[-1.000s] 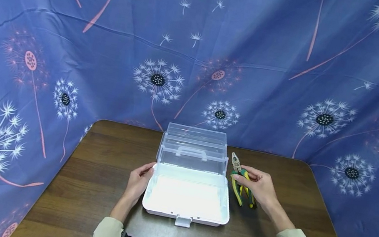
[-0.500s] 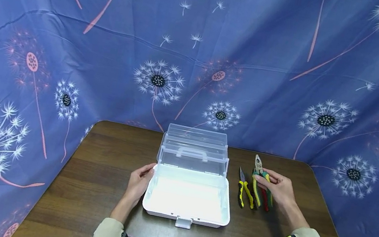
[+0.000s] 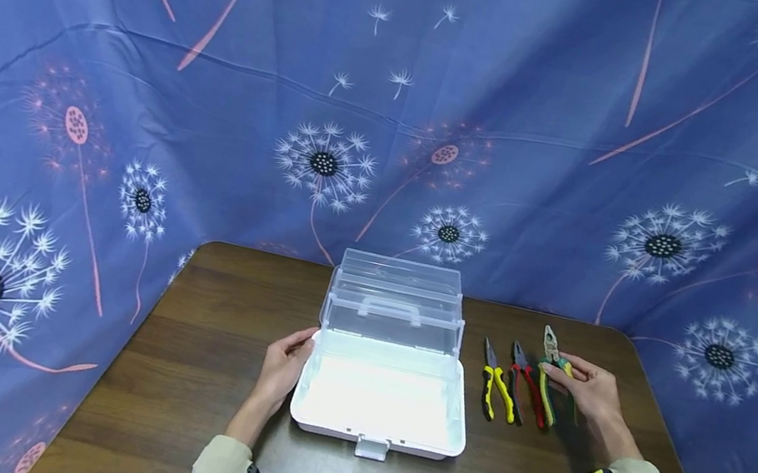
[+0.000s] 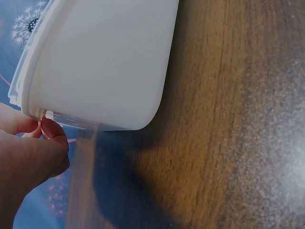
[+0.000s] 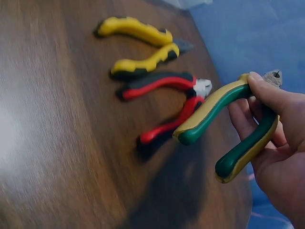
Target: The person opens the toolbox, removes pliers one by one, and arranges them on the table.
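Observation:
A white plastic storage box [image 3: 410, 447] stands on the table with its clear lid [image 3: 403, 273] raised at the back. My left hand [image 3: 282, 367] pinches the box's left rim near the back corner between thumb and fingers. My right hand [image 3: 596, 393] holds combination pliers [image 5: 217, 107] with green and yellow handles near their pivot, jaws pointing away from me and handles spread. In the right wrist view these pliers hang over the table. Left of them lie red-and-black pliers [image 5: 159, 82], then yellow-and-black long-nose pliers [image 5: 138, 29], both with handles spread.
The brown wooden table [image 3: 211, 325] has rounded far corners. Directly behind it hangs a blue cloth [image 3: 550, 174] printed with dandelions. A front latch [image 3: 372, 448] sticks out from the box toward me.
My right hand has carried the green and yellow pliers rightward, away from the box, uncovering the yellow-and-black and then the red-and-black pliers. My left hand keeps its place on the box.

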Motion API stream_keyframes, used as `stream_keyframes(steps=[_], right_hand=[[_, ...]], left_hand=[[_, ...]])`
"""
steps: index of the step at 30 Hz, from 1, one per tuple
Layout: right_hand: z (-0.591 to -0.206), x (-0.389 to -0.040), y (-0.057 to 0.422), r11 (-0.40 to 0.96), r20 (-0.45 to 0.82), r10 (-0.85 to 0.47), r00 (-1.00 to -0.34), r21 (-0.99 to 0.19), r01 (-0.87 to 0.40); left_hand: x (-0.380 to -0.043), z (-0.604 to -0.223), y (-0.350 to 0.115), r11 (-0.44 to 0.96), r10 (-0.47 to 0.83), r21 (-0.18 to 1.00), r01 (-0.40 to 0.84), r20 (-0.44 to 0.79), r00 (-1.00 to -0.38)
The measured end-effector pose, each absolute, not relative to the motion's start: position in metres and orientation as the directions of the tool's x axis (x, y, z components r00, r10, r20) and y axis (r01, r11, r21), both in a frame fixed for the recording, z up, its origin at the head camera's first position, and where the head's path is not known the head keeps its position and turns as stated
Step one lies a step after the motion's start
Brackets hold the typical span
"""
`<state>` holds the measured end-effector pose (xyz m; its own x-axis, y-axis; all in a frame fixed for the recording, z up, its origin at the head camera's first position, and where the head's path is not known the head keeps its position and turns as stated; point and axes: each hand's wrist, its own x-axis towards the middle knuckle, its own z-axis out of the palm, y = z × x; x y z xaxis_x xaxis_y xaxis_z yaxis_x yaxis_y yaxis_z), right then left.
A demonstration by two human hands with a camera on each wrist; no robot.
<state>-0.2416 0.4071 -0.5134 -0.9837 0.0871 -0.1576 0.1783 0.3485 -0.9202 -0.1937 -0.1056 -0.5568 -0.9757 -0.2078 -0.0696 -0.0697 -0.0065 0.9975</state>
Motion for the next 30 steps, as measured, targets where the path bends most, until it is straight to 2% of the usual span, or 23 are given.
stream_keyframes(steps=[4, 8, 22, 25, 30], right_hand=[[-0.52, -0.243, 0.418, 0.436, -0.176, 0.117, -0.977, -0.875, 0.21], [-0.526, -0.243, 0.422, 0.465, -0.192, 0.125, -0.973, -0.855, 0.228], [-0.553, -0.246, 0.427, 0.354, -0.236, 0.162, -0.958, -0.892, 0.28], [-0.556, -0.247, 0.427, 0.446, -0.216, 0.177, -0.96, -0.852, 0.274], [-0.559, -0.248, 0.425, 0.672, -0.112, 0.215, -0.97, -0.704, 0.23]], left_hand=[[-0.193, -0.558, -0.106, -0.005, -0.205, 0.998, -0.07, -0.069, -0.976], [-0.194, -0.559, -0.107, -0.006, -0.209, 0.997, -0.077, -0.076, -0.975], [-0.189, -0.542, -0.103, 0.028, -0.2, 0.996, -0.081, -0.074, -0.977], [-0.194, -0.556, -0.105, 0.002, -0.208, 0.998, -0.068, -0.066, -0.976], [-0.194, -0.557, -0.106, 0.006, -0.215, 0.998, -0.065, -0.063, -0.975]])
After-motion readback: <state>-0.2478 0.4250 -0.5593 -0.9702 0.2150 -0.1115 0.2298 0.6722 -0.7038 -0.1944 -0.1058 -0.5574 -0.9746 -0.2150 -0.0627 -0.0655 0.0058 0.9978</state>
